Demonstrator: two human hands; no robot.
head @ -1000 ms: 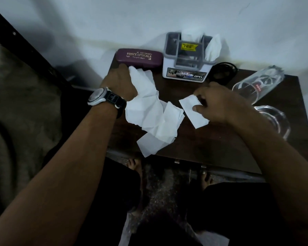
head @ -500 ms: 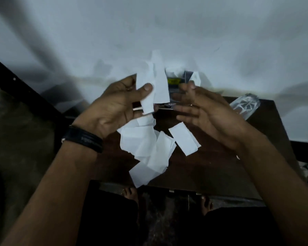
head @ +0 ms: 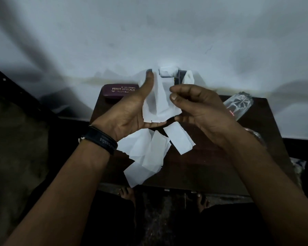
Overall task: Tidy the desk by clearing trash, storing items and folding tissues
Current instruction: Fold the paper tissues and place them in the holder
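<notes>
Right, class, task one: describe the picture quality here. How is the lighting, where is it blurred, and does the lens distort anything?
Head view: dim, bluish light, the held tissue brightest, the floor under the desk nearly black. Head view: the wall is smeared and shadowed, yet the spectacle case lettering reads clearly. Head view: the wide lens splays the forearms outward.

Dim, cool-toned frame. The brightest area is the wall (head: 149,32) above the fingers (head: 173,97), with broad soft shadows streaking it to their left and right. The tabletop (head: 212,166) below the fingers is nearly black, grain lost. The white tissue (head: 158,103) between the fingers is not blown out. Wide-angle bending at the edges, slight softness overall.
</notes>
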